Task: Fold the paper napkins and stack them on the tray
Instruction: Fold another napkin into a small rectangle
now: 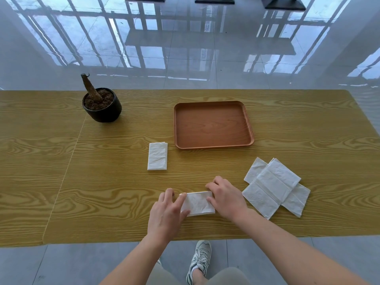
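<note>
A white paper napkin lies folded near the table's front edge, between my two hands. My left hand rests its fingers on the napkin's left end. My right hand presses down on its right end. One folded napkin lies alone on the table, left of the tray. A loose pile of unfolded napkins lies to the right of my hands. The brown wooden tray sits beyond them with nothing on it.
A black pot with soil and a bare stump stands at the back left of the yellow wood-grain table. A glossy tiled floor lies beyond the table. My shoe shows below the front edge.
</note>
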### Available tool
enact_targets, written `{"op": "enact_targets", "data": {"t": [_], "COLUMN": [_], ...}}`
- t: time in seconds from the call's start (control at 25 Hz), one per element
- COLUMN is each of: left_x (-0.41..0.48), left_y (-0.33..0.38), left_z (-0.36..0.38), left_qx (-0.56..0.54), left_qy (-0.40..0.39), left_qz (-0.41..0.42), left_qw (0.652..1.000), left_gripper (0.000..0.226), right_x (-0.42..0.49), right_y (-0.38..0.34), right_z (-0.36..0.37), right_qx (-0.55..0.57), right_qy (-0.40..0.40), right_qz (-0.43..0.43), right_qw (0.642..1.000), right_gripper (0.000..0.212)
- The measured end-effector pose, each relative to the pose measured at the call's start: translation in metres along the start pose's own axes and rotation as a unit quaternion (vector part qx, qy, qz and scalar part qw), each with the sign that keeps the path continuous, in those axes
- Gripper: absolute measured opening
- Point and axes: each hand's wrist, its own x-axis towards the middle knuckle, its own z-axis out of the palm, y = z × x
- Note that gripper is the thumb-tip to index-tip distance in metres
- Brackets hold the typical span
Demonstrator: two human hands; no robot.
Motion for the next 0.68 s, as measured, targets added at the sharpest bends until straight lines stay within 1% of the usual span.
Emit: {"op": "enact_targets", "data": {"t": [0.12,0.2,0.36,0.48,0.56,0.68], "left_x": [0.0007,0.0009,-0.0001,-0.0008,0.0006,0.0036], "left_y": [0.0003,0.0014,0.0017,0.0008,0.0015,0.0051], "left_z": [0.0007,-0.0001,-0.0022,-0.0033,-0.0041,-0.0061], "left_qx": [-0.007,-0.029,-0.085,-0.121,-0.136,-0.165], "left_qy": [0.001,0.001,0.000,-0.002,-0.008,-0.017], "left_qz": [-0.009,-0.024,-0.071,-0.106,-0.119,-0.150], "left_qw": [1.000,0.999,0.994,0.987,0.984,0.975], "left_gripper": [0.052,0.055,0.057,0.053,0.052,0.056], "right_x": [0.0035,0.0061,0.0092,0.0079,0.0062,0.0037], "right_y": [-0.0023,-0.0043,-0.0058,-0.0046,-0.0028,0.0001], "right_z": [-0.0036,-0.0059,-0.0075,-0.0068,-0.0075,-0.0095], "right_qx": [0.004,0.011,0.040,0.077,0.110,0.222], "right_qy": [-0.003,-0.008,-0.024,-0.047,-0.046,-0.013], "right_qz": [-0.012,-0.018,-0.011,0.026,0.061,0.129], "right_qw": [1.000,1.000,0.999,0.996,0.991,0.966], "right_gripper": [0.016,0.009,0.007,0.011,0.008,0.009]}}
